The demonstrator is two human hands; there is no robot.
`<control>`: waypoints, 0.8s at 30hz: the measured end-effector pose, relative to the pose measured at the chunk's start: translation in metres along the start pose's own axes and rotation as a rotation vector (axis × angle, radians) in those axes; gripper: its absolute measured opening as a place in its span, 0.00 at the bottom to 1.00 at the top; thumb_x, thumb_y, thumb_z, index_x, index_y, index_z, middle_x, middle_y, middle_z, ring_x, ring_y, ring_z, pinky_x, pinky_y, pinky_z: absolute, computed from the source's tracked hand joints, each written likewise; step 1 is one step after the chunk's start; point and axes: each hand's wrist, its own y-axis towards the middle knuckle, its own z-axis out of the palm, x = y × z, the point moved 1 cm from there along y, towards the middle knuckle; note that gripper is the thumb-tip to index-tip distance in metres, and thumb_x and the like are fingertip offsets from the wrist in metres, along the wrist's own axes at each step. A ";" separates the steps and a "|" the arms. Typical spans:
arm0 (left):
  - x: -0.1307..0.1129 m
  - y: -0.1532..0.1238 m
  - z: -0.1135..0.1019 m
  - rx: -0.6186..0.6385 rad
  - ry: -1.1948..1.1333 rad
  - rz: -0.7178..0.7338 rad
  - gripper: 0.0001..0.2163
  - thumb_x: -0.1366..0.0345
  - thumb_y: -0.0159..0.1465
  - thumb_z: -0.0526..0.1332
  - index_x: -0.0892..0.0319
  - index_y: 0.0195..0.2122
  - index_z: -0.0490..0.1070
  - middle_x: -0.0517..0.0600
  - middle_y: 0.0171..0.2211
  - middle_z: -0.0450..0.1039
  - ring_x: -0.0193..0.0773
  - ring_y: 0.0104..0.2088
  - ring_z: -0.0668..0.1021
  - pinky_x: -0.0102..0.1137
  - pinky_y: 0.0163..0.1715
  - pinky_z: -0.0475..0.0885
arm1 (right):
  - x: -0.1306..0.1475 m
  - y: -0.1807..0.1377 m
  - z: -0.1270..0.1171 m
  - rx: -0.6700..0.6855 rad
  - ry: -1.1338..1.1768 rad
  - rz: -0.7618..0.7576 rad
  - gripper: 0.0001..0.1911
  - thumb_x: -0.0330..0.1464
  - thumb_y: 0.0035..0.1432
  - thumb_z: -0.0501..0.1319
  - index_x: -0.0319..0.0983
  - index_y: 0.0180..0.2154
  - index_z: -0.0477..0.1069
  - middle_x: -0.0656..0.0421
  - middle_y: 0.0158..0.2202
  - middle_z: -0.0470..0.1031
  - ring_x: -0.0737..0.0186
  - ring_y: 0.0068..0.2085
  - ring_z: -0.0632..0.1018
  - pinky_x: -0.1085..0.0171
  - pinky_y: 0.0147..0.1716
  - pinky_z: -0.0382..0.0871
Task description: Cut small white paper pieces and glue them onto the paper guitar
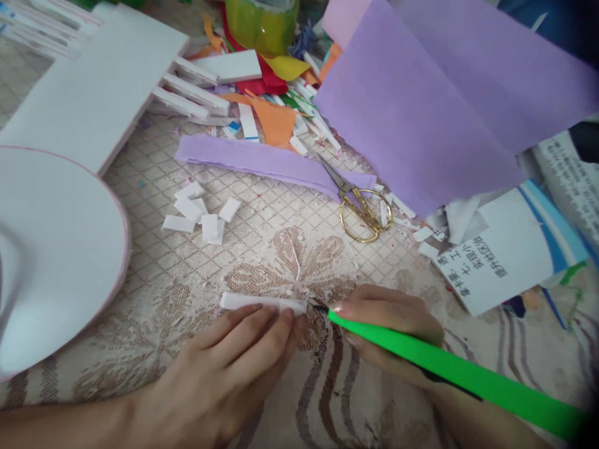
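A short white foam strip (262, 304) lies on the patterned tablecloth. The fingertips of my left hand (234, 358) rest close together along its near edge and hold it down; the thumb is hidden. In my right hand (393, 318) is a bright green utility knife (449, 362), gripped near its front. Its dark blade (319, 306) points left, just off the strip's right end. Several small white cut pieces (194, 207) sit in a loose pile beyond my left hand.
Gold-handled scissors (365, 215) lie partly over a folded purple strip (262, 161). Large purple sheets (412, 106) stand at the back right, above a printed card (510, 249). Left is a white board shape (88, 93) with prongs; behind are coloured scraps (276, 121) and a tape roll (262, 28).
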 end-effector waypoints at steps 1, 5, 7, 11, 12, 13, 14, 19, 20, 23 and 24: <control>0.000 0.000 0.001 0.002 0.001 -0.005 0.18 0.71 0.70 0.45 0.63 0.54 0.71 0.51 0.53 0.72 0.40 0.52 0.70 0.32 0.57 0.62 | -0.001 0.000 0.000 0.008 0.002 -0.004 0.17 0.26 0.56 0.63 0.43 0.49 0.73 0.57 0.31 0.77 0.64 0.26 0.78 0.67 0.23 0.72; -0.001 -0.003 0.002 0.039 0.021 -0.022 0.19 0.72 0.69 0.44 0.61 0.54 0.71 0.50 0.56 0.70 0.40 0.52 0.70 0.33 0.55 0.64 | -0.002 0.000 0.000 0.033 0.005 0.001 0.16 0.28 0.58 0.63 0.42 0.49 0.73 0.57 0.31 0.76 0.65 0.26 0.77 0.67 0.23 0.72; -0.001 -0.004 0.002 0.048 0.025 -0.020 0.20 0.72 0.68 0.45 0.61 0.55 0.70 0.51 0.57 0.70 0.41 0.52 0.70 0.34 0.53 0.66 | -0.001 -0.001 0.001 0.032 -0.012 -0.011 0.16 0.28 0.58 0.63 0.42 0.50 0.72 0.58 0.30 0.76 0.65 0.25 0.77 0.68 0.22 0.71; 0.000 -0.004 0.002 0.054 0.030 0.000 0.19 0.71 0.67 0.47 0.61 0.55 0.71 0.52 0.58 0.68 0.43 0.52 0.70 0.35 0.51 0.67 | 0.000 -0.005 0.004 0.003 -0.065 0.017 0.15 0.30 0.59 0.63 0.43 0.48 0.73 0.58 0.30 0.76 0.65 0.26 0.77 0.67 0.22 0.71; 0.000 -0.004 0.002 0.054 0.033 0.006 0.19 0.71 0.67 0.47 0.61 0.54 0.71 0.51 0.58 0.68 0.43 0.52 0.70 0.35 0.51 0.66 | 0.000 -0.006 0.004 -0.004 -0.079 0.029 0.14 0.30 0.59 0.63 0.43 0.48 0.74 0.58 0.30 0.77 0.65 0.26 0.77 0.67 0.22 0.71; 0.000 -0.004 0.002 0.053 0.035 0.012 0.19 0.71 0.67 0.47 0.61 0.54 0.71 0.51 0.58 0.68 0.43 0.52 0.70 0.35 0.51 0.66 | 0.001 -0.007 0.004 -0.011 -0.097 0.034 0.14 0.29 0.59 0.63 0.44 0.48 0.74 0.59 0.30 0.77 0.65 0.26 0.77 0.67 0.22 0.71; 0.000 -0.003 0.002 0.051 0.036 0.016 0.19 0.72 0.67 0.47 0.61 0.54 0.71 0.50 0.58 0.68 0.43 0.52 0.70 0.35 0.51 0.66 | 0.001 -0.007 0.005 -0.013 -0.118 0.035 0.14 0.29 0.59 0.63 0.44 0.48 0.74 0.59 0.30 0.77 0.65 0.26 0.77 0.67 0.23 0.71; 0.000 -0.002 0.002 0.038 0.027 0.016 0.18 0.71 0.67 0.48 0.61 0.53 0.72 0.51 0.58 0.68 0.44 0.51 0.70 0.36 0.51 0.66 | 0.002 -0.007 0.003 0.005 -0.203 0.029 0.13 0.32 0.62 0.61 0.47 0.48 0.73 0.59 0.30 0.77 0.64 0.28 0.78 0.65 0.25 0.73; 0.000 -0.002 0.003 0.037 0.026 0.015 0.17 0.71 0.67 0.49 0.61 0.52 0.72 0.51 0.57 0.68 0.44 0.51 0.70 0.36 0.50 0.66 | 0.002 -0.007 0.002 0.007 -0.209 0.020 0.13 0.32 0.63 0.60 0.47 0.49 0.73 0.60 0.30 0.77 0.64 0.28 0.78 0.65 0.25 0.72; 0.000 -0.002 0.003 0.041 0.025 0.024 0.17 0.71 0.67 0.49 0.60 0.51 0.73 0.50 0.57 0.69 0.44 0.51 0.70 0.36 0.51 0.66 | 0.000 -0.007 -0.001 0.043 -0.202 -0.028 0.14 0.32 0.63 0.60 0.47 0.51 0.72 0.61 0.28 0.76 0.65 0.26 0.76 0.66 0.23 0.69; 0.000 -0.002 0.003 0.046 0.025 0.024 0.17 0.71 0.67 0.49 0.59 0.51 0.73 0.49 0.57 0.69 0.44 0.51 0.70 0.36 0.51 0.66 | -0.001 -0.008 -0.002 0.072 -0.193 -0.048 0.15 0.32 0.63 0.60 0.47 0.51 0.71 0.62 0.28 0.76 0.66 0.26 0.75 0.66 0.23 0.68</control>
